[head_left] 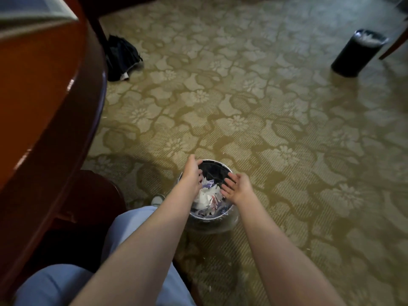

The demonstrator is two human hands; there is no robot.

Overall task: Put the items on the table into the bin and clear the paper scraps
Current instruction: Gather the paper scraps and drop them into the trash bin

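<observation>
Silver-rimmed bin stands upright on carpet, holding white and purple paper scraps

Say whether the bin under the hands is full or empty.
Partly full: the bin holds a heap of white and purple paper scraps on its near side; dark liner shows at the far side.

Both bare forearms reach toward 12 o'clock — left hand palm down, fingers loosely bent; right hand at its 4 o'clock, fingers straight, spread.
</observation>
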